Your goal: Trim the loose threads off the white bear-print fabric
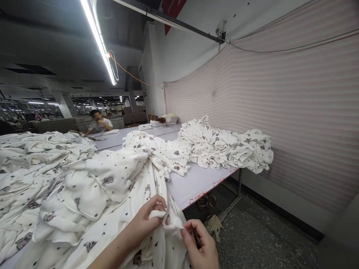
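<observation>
My left hand pinches a bunched fold of white printed fabric at the table's near edge. My right hand is closed round a small dark tool, perhaps thread snips, and its thumb presses the same fold of cloth. The fabric is cream with small grey animal prints and hangs down from a big heap in front of me.
The white table carries heaps of the same printed cloth at the left and far right. A person sits at the table's far end. A striped curtain hangs on the right above a speckled floor.
</observation>
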The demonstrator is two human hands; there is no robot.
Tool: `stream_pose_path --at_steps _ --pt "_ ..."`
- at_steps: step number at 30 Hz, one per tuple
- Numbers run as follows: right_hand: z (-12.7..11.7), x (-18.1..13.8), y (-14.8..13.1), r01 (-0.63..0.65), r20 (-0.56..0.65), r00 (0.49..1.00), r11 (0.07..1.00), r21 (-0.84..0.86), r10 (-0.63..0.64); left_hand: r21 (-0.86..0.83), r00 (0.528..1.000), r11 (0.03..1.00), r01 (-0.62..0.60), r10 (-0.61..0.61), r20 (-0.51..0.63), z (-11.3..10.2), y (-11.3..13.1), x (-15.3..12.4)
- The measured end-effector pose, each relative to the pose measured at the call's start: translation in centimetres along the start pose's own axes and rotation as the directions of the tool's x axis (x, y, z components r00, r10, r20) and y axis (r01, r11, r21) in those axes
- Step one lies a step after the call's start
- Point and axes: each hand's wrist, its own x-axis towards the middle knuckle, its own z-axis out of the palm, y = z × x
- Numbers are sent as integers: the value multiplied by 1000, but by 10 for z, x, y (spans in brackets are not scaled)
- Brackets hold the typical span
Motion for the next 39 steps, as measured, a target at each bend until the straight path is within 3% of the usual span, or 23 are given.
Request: stream_pose_path --at_steps 3,6,12,17,20,25,28,31,35,39 --pt "6 3 -7 32 19 999 999 3 -32 186 997 982 -22 7 78 3 1 0" --pt "6 5 -8 15 24 1000 1000 24 -15 343 997 937 -60 42 61 5 0 -1" --pt "-15 8 -12 96 125 989 989 -112 -81 351 999 935 -45 33 41 4 -4 -2" --pt "-21 17 -25 136 266 961 969 -206 -79 368 991 928 -60 11 133 5 -1 0" --pt "-21 20 -25 126 283 957 970 -207 -64 360 985 931 -67 4 172 5 2 2" --pt "-17 10 -5 54 151 988 978 -202 -23 322 986 946 -49 -6 166 5 3 3" --pt "-9 2 8 54 75 996 974 -222 -39 282 993 957 68 -92 72 5 0 3" --pt "1 5 14 70 21 998 975 -210 -68 117 980 976 184 -191 53 3 -6 6" --pt "13 17 11 12 -22 1000 998 -67 -14 -108 954 948 299 -298 24 2 -11 9" --pt "24 15 8 167 -33 985 986 -12 -168 -181 968 951 250 -251 14 3 -11 8"
